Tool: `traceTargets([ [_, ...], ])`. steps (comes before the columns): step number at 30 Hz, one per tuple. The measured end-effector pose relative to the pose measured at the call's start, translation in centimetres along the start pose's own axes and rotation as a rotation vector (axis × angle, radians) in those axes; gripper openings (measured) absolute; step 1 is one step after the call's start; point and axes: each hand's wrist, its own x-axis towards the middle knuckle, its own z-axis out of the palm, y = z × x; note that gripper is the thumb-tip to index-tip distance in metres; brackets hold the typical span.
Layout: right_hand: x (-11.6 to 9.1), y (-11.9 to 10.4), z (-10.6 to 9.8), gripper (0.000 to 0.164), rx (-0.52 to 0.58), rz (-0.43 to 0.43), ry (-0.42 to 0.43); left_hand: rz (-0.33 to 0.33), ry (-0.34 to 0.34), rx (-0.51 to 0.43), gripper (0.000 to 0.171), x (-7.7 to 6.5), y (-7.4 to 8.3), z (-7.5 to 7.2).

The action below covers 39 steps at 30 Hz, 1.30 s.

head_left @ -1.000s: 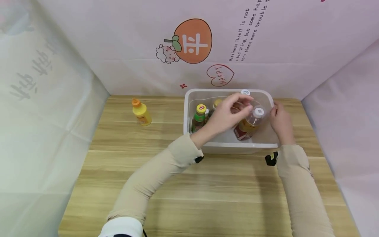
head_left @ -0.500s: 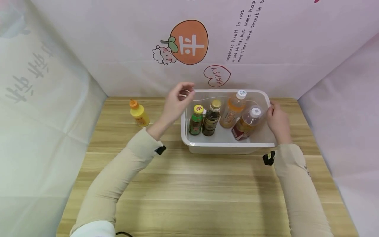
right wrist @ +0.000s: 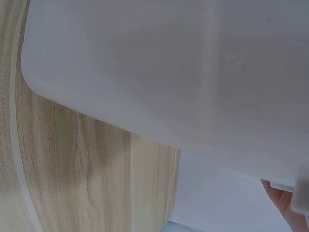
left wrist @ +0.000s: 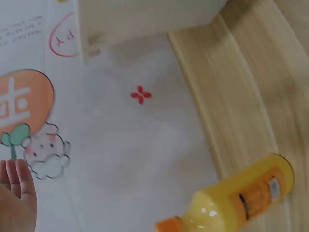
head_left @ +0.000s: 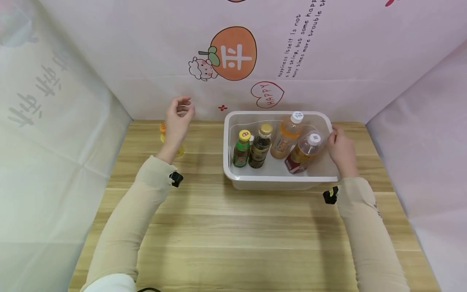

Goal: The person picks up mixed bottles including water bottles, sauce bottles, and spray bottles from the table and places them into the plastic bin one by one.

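My left hand (head_left: 177, 123) is over the yellow squeeze bottle (head_left: 180, 151), partly hiding it in the head view; its loosely bent fingers hold nothing. The left wrist view shows the same bottle's yellow body (left wrist: 241, 200) and orange cap, apart from the hand (left wrist: 18, 198). My right hand (head_left: 342, 152) grips the right rim of a white plastic tub (head_left: 270, 178). In the tub stand a small green bottle (head_left: 241, 154) with a yellow cap, a dark bottle (head_left: 260, 150) with a gold cap, an orange drink bottle (head_left: 286, 140) and a tilted bottle (head_left: 303, 153) with a white cap.
The tub stands on a wooden table (head_left: 255, 235) near the printed back wall (head_left: 157, 52). Pale side walls rise at the left (head_left: 54, 162) and right (head_left: 419, 142). A black cable (head_left: 148, 289) shows at the near edge.
My left hand has moved left, from above the tub's bottles, past its left rim, to the yellow squeeze bottle. The right hand has stayed on the tub's rim.
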Motion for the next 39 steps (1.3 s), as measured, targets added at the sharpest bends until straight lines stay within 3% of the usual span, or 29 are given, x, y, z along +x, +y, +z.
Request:
traceTargets([
  [6,0.0,0.1,0.0,0.052,-0.003,-0.002,-0.005,0.002,0.122,0.016,0.031,0.7,-1.8,-1.5],
  [20,-0.2,-0.1,-0.1,0.051,-0.002,-0.027,0.023,-0.113,0.306,0.076,0.031,0.9,-5.8,-4.8],
  [28,-0.2,-0.2,-0.1,0.05,-0.008,-0.029,0.03,-0.208,0.292,0.112,0.035,0.5,-7.4,-5.6],
  [39,-0.4,-0.2,-0.1,0.05,-0.001,-0.029,0.032,-0.237,0.27,0.163,0.039,-0.2,-9.2,-5.9],
])
